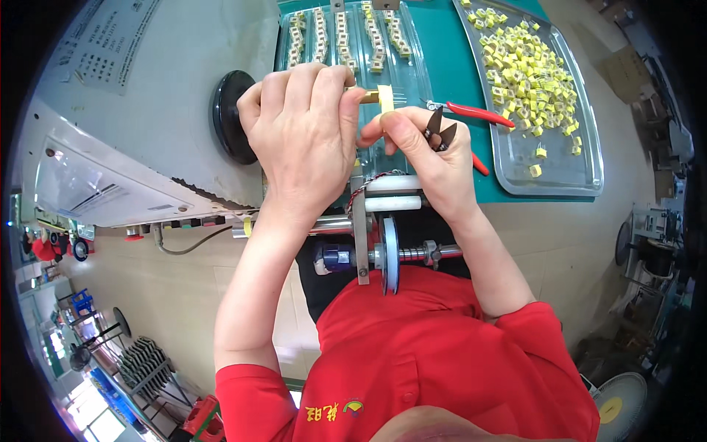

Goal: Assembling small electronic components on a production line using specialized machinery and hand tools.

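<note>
My left hand (305, 121) is curled in front of the black round handwheel (234, 116) of the grey machine. Its fingers bend down out of sight, so what they grip is hidden; the thumb lies beside a brass shaft (370, 96). At the shaft's end sits a small bobbin wrapped in yellow tape (386, 97), with thin metal pins pointing right. My right hand (434, 151) is closed, with thumb and forefinger pinched at the lower end of the yellow tape. Dark-bladed snips (440, 131) are tucked in the same hand, blades apart.
Red-handled pliers (480, 114) lie on the green table (442, 44), partly behind my right hand. A metal tray (508, 166) of yellow bobbins stands at right. A clear tray (414, 70) holds rows of small parts. Nearer me is a blue-rimmed spool (392, 254) on a rod.
</note>
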A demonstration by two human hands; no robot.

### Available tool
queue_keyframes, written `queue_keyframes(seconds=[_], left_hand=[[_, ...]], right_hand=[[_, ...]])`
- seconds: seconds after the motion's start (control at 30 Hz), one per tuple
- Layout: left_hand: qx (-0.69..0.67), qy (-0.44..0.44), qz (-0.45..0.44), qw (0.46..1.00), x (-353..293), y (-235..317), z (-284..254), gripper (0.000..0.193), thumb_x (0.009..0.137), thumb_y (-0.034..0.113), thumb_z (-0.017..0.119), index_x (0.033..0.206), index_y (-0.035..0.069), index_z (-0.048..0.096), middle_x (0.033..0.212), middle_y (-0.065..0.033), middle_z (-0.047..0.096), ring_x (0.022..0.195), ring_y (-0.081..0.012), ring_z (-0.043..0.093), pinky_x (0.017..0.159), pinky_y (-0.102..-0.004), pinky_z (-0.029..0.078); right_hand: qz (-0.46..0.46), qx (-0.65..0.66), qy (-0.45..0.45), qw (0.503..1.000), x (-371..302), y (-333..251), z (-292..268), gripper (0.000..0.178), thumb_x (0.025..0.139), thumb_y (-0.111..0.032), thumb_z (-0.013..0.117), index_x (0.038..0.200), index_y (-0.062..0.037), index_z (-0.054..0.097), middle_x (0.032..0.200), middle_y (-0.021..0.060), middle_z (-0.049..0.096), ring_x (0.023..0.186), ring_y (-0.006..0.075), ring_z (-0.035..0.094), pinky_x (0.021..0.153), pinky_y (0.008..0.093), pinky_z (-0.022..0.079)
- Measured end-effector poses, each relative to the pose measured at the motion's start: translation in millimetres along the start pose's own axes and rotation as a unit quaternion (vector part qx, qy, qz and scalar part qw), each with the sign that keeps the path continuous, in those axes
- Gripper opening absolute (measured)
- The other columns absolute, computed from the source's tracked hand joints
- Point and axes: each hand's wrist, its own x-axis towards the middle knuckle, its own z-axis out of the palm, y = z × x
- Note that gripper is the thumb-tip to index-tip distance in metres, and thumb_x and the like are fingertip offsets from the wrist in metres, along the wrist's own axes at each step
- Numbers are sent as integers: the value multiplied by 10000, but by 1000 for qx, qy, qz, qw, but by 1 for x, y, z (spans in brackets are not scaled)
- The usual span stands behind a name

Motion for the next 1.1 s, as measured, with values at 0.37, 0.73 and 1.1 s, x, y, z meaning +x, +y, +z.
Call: queue_keyframes(seconds=[0.37,0.73,1.1], left_hand=[[-51,-22,-48,997,-10,10,-1,217,877,242,621,1081,167,616,1092,1,535,1117,-214,446,944,-406,243],[-24,-26,-53,998,17,4,-1,148,902,190,573,781,108,599,681,-18,600,687,-207,573,681,-347,378],[6,-37,-44,998,24,2,5,209,870,204,611,689,100,595,552,-62,574,566,-235,591,590,-378,411]], right_hand=[[-34,-22,8,999,-3,-2,0,259,984,-170,549,937,28,709,820,33,676,705,68,519,632,207,410],[38,46,27,998,2,-3,5,313,990,-242,540,923,16,705,770,32,698,588,5,481,478,173,282],[91,37,23,995,1,-7,3,317,990,-234,527,864,-14,717,642,-20,582,496,-7,339,459,194,219]])
